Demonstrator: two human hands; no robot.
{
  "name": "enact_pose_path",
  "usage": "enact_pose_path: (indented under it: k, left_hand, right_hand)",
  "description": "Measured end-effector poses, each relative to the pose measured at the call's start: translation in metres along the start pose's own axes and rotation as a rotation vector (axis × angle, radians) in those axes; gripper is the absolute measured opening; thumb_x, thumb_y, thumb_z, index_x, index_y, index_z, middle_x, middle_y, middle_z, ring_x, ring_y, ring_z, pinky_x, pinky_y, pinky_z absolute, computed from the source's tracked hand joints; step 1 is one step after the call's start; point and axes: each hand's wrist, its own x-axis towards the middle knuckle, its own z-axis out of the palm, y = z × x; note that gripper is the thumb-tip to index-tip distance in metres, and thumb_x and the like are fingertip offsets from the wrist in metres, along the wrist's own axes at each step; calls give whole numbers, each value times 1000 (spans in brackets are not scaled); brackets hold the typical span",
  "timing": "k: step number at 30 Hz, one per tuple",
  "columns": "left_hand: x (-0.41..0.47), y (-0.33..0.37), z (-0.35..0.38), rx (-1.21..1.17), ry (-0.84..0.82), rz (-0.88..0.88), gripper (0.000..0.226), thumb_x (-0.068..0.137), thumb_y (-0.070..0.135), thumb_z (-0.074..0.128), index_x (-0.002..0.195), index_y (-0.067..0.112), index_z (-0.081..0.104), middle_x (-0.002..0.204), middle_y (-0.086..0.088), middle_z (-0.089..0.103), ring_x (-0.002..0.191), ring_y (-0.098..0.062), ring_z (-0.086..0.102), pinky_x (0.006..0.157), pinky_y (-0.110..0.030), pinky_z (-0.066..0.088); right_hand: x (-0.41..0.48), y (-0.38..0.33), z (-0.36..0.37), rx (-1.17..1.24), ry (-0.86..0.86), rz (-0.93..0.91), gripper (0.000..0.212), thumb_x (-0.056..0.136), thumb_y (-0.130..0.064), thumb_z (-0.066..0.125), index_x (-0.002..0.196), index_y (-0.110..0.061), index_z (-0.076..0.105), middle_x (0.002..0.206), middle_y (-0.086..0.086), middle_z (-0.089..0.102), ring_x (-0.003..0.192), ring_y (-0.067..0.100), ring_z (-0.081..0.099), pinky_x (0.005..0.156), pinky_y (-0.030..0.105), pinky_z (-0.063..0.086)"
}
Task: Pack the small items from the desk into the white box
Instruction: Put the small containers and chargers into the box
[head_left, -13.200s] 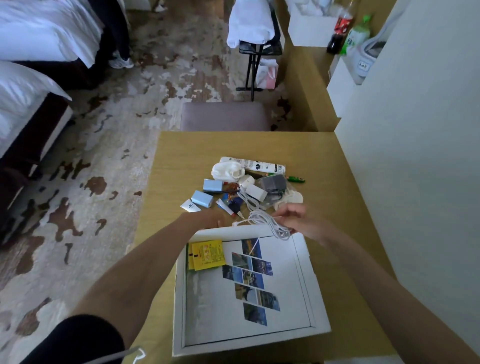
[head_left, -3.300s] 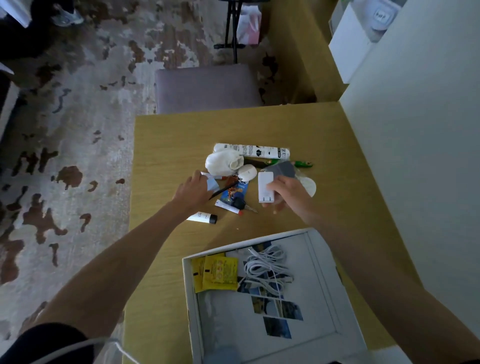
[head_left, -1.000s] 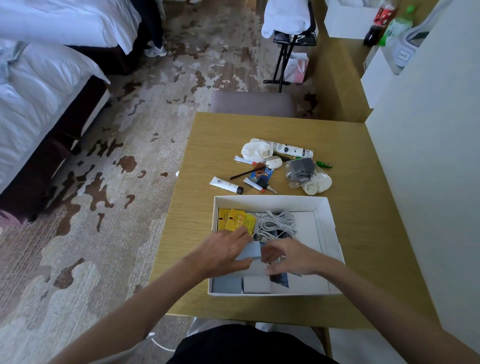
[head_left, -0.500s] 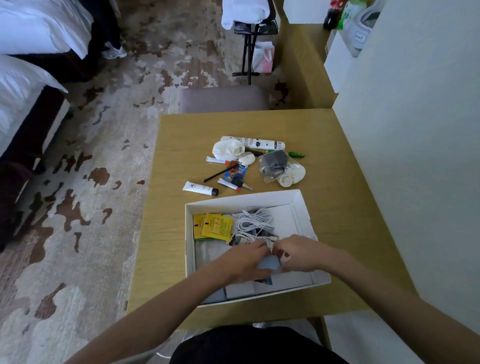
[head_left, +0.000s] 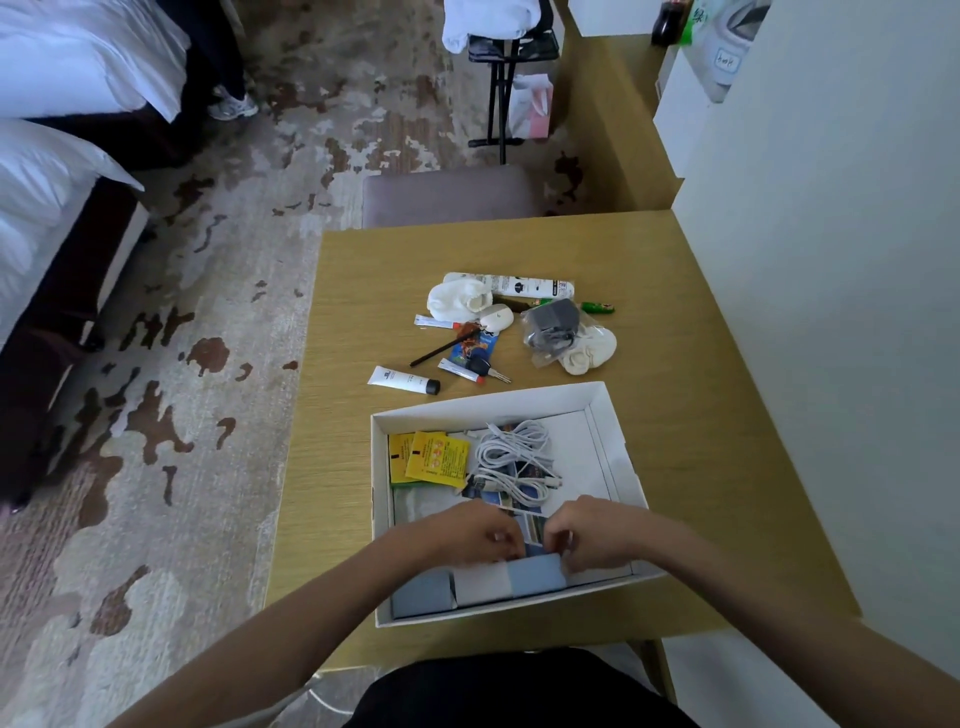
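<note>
Blue block (head_left: 535, 571) has joined (rightmost) the left-right row in white box (head_left: 483, 409).

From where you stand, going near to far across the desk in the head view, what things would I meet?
First the row of small boxes in the white box → white cable → white tube with black cap → clear bag with a grey item → long white tube.

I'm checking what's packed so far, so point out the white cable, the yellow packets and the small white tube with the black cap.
white cable (head_left: 508, 451), head view, middle of its coil
yellow packets (head_left: 439, 460), head view, face of the top packet
white tube (head_left: 397, 381), head view, its white body
</note>
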Motion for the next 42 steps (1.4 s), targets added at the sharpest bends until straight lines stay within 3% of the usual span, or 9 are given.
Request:
enact_pose_path:
  k: [5, 10, 16, 21, 27, 30, 33, 38, 42]
  left_hand:
    - [-5, 1, -6, 45, 11, -2, 24, 94, 20, 51, 111, 16, 66, 109, -4, 69, 93, -20, 62, 83, -31, 48]
    - [-19, -5, -32, 210, 266, -34, 26, 99, 30, 39, 108, 19, 60, 102, -1, 67, 92, -16, 60, 81, -34, 51]
    - [-33, -23, -77, 188, 548, -66, 29, 99, 28, 40, 118, 19, 60, 116, -1, 66, 104, -21, 61, 84, -33, 48]
    - [-35, -38, -91, 163, 719, -184, 24, 96, 25, 43, 110, 19, 62, 102, -3, 69, 90, -26, 63, 70, -36, 48]
    - [-41, -66, -106, -45, 896, -328, 20, 92, 23, 46, 100, 28, 64, 88, 4, 70, 77, -23, 65, 63, -37, 54]
    - [-43, -82, -113, -103, 941, -410, 21, 91, 20, 48, 100, 25, 66, 88, 3, 70, 73, -23, 66, 59, -34, 54]
    - [-45, -99, -118, -122, 957, -517, 22, 91, 19, 48, 101, 22, 67, 94, 3, 70, 75, -22, 66, 57, -28, 48]
    - [-40, -129, -121, -80, 815, -581, 24, 93, 18, 46, 109, 18, 64, 113, -1, 65, 91, -25, 65, 71, -39, 55]
    - [-26, -151, -118, -4, 699, -546, 26, 93, 21, 47, 115, 21, 60, 121, 0, 60, 109, -23, 58, 78, -41, 54]
  right_hand:
    - [1, -3, -10, 13, -1, -48, 21, 87, -17, 64, 106, -11, 70, 109, 4, 68, 98, 19, 62, 88, 37, 51]
    - [1, -11, -40, 259, 164, -91, 16, 93, -20, 60, 104, -13, 69, 95, -8, 68, 86, 1, 63, 78, 18, 52]
    - [14, -18, -81, 379, 399, -135, 12, 90, -12, 61, 95, -15, 71, 84, -11, 69, 75, 1, 67, 76, 25, 56]
    - [29, -19, -101, 413, 508, -102, 14, 93, -23, 61, 104, -23, 68, 91, -6, 72, 75, 5, 69, 70, 25, 56]
    - [59, -19, -125, 213, 658, -97, 20, 92, -30, 63, 109, -22, 69, 93, -11, 72, 78, -3, 63, 69, 21, 52]
    - [83, -18, -137, 118, 681, -60, 19, 90, -33, 63, 107, -25, 68, 92, -14, 71, 75, -2, 62, 63, 20, 48]
    - [113, -17, -147, 73, 639, -31, 21, 89, -31, 62, 108, -25, 68, 95, -12, 73, 82, 3, 66, 69, 24, 53]
    - [162, -10, -154, -66, 500, 58, 22, 89, -28, 63, 110, -22, 67, 106, -6, 72, 95, 12, 66, 82, 38, 55]
    - [196, -3, -153, -350, 381, 122, 26, 93, -31, 60, 112, -14, 62, 114, 5, 64, 104, 24, 61, 74, 30, 44]
